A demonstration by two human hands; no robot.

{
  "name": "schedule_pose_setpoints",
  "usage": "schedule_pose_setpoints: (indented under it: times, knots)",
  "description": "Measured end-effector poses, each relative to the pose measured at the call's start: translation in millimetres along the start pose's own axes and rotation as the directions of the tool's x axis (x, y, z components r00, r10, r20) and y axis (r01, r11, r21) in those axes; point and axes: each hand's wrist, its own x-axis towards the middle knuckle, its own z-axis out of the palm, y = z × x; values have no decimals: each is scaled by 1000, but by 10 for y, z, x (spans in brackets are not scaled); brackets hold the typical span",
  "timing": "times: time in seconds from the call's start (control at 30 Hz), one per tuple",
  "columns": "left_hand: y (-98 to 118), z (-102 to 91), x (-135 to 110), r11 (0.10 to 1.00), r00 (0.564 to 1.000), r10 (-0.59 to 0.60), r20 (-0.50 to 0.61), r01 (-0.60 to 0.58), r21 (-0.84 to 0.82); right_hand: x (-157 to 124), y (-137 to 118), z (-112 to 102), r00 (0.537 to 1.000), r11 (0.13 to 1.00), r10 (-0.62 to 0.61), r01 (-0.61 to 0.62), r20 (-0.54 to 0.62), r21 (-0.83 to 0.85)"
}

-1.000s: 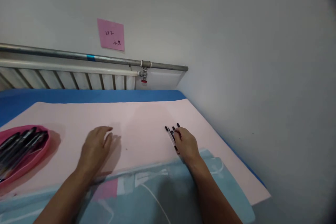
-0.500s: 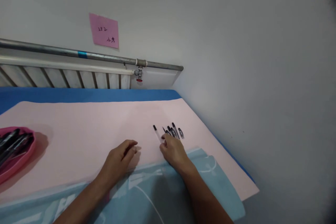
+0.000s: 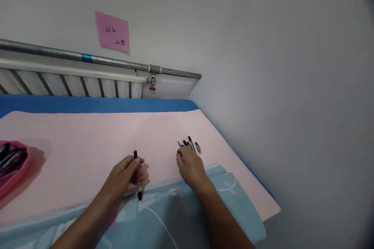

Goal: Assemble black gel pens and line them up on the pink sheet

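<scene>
My left hand (image 3: 125,173) is closed round a clear pen with black ends (image 3: 138,179), holding it roughly upright over the pink sheet (image 3: 87,140). To its right, my right hand (image 3: 189,166) rests curled on the sheet, its fingers at the near end of a small cluster of black-capped pens (image 3: 189,144). Whether those fingers hold one of those pens is hidden.
A pink tray (image 3: 13,169) with several black pens lies at the far left. A light blue printed mat (image 3: 175,210) covers the near edge. Behind are the blue table surface (image 3: 102,105), a radiator with pipes (image 3: 73,81) and a pink note (image 3: 112,32) on the wall.
My left hand moved right and closed on a pen that my right hand had drawn leftward out of the cluster. My right hand stayed by the cluster. The view shifted slightly right.
</scene>
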Motion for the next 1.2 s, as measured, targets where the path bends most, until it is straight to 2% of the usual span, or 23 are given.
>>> schedule_pose_setpoints:
  times: [0.07, 0.17, 0.27, 0.43, 0.57, 0.67, 0.73, 0.83, 0.87, 0.9, 0.93, 1.0, 1.07, 1.1, 1.13, 1.2]
  knots:
    - [-13, -5, -4, 1000, 999, -1, 51, 0, 23, 19, 110, -23, 998, 985, 68, -64, 17, -160]
    - [-24, -2, -9, 999, 993, -8, 118, 2, 54, 3, 163, -21, 991, 962, 103, -77, 89, -261]
    - [-21, 15, -19, 998, 993, -4, 119, -2, 57, -18, 158, -13, 986, 953, 108, -66, 128, -295]
    - [-18, 29, -37, 996, 992, 1, 125, -13, 90, -18, 184, -31, 988, 943, 117, -79, 102, -322]
    - [-22, 38, -39, 992, 994, 0, 109, -14, 122, -16, 148, -32, 980, 947, 123, -69, 155, -312]
    - [-3, 51, -49, 991, 994, -10, 107, -4, 132, -8, 96, 2, 982, 964, 92, -47, 164, -261]
    - [19, 56, -65, 990, 994, -6, 114, -10, 142, 10, 78, 39, 990, 985, 65, -44, 126, -165]
    - [37, 47, -91, 988, 989, -5, 148, -18, 155, 50, 62, 95, 996, 982, 72, -80, 52, 169]
    - [33, 40, -96, 987, 985, -5, 173, -22, 156, 59, 49, 109, 994, 936, 94, -108, 58, 336]
    - [23, 30, -100, 987, 978, -4, 207, -29, 159, 64, 28, 119, 989, 849, 116, -146, 91, 507]
    - [9, 21, -103, 985, 970, 0, 245, -42, 165, 62, -4, 124, 982, 724, 127, -187, 138, 664]
    - [-27, 4, -107, 978, 947, 10, 322, -77, 196, 39, -98, 118, 967, 409, 122, -255, 224, 876]
    - [-58, -5, -113, 962, 927, 27, 374, -126, 244, 2, -213, 94, 963, 123, 115, -258, 245, 958]
    - [-68, -7, -116, 951, 919, 37, 392, -153, 269, -17, -269, 80, 964, 18, 115, -243, 239, 970]
    - [-74, -8, -120, 939, 912, 49, 407, -181, 291, -34, -319, 66, 966, -57, 113, -228, 233, 972]
    - [-74, -6, -128, 916, 900, 71, 430, -230, 330, -60, -392, 47, 968, -129, 93, -222, 234, 967]
